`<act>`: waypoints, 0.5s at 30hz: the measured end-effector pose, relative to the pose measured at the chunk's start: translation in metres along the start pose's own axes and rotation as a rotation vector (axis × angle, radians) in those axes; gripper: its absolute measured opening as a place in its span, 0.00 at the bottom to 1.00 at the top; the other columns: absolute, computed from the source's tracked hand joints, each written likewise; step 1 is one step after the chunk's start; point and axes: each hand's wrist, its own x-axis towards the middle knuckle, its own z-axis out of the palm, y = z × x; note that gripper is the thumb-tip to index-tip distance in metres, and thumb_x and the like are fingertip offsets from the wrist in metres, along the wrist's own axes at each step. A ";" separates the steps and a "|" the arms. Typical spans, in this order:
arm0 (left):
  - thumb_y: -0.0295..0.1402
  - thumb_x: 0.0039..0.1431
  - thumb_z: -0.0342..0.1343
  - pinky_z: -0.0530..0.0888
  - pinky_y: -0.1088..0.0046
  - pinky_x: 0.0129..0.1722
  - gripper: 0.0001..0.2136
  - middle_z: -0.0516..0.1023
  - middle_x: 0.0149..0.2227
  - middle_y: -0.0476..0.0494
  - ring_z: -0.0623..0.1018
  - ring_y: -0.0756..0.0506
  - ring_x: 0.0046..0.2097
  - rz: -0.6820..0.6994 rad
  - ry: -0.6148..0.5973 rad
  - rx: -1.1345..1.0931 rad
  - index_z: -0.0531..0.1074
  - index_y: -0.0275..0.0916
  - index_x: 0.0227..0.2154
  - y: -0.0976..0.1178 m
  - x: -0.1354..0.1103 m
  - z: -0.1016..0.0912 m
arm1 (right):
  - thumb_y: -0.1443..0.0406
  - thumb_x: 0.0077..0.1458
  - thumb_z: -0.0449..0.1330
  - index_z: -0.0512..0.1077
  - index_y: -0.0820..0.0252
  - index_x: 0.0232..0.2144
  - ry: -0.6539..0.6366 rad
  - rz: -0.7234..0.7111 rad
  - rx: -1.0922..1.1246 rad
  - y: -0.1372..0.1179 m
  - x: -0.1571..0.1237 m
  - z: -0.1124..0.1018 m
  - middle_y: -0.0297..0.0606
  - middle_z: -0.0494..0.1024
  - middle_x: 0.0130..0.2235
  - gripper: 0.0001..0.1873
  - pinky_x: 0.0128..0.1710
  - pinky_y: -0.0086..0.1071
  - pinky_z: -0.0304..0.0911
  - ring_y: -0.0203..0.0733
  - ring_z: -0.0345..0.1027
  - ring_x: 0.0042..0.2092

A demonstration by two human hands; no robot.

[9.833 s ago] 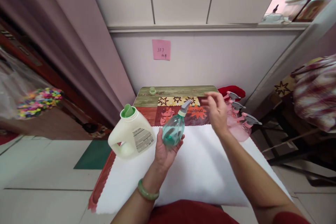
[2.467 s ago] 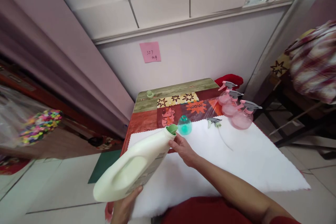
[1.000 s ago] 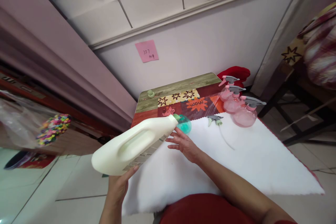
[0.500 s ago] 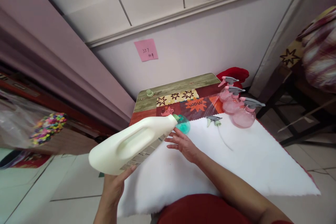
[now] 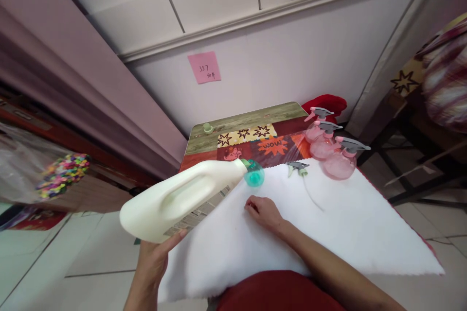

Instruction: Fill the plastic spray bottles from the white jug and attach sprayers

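My left hand [image 5: 157, 258] grips the base of a large cream detergent jug [image 5: 178, 199], tipped on its side so its green spout meets the mouth of a small teal bottle [image 5: 254, 175] standing on a white cloth [image 5: 328, 228]. My right hand [image 5: 263, 211] rests on the cloth just below the teal bottle, fingers curled under, holding nothing I can see. The teal bottle's grey spray head [image 5: 298, 168] with its tube lies on the cloth to the right.
Three pink spray bottles [image 5: 330, 149] stand at the table's right edge. A small green cap [image 5: 207, 128] sits at the far left corner of the patterned table [image 5: 248, 138]. A pink note [image 5: 204, 67] hangs on the wall. A chair with checked fabric is at right.
My right hand has left the jug's neck, dropped onto the cloth and curled closed. The jug stays tipped against the teal bottle, held by my left hand alone.
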 end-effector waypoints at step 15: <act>0.35 0.30 0.78 0.77 0.55 0.55 0.42 0.82 0.53 0.39 0.78 0.30 0.57 0.000 0.010 -0.003 0.75 0.41 0.56 0.003 -0.001 0.000 | 0.42 0.45 0.70 0.59 0.60 0.64 0.581 -0.033 -0.174 0.026 0.059 -0.010 0.53 0.73 0.60 0.51 0.59 0.53 0.62 0.61 0.68 0.60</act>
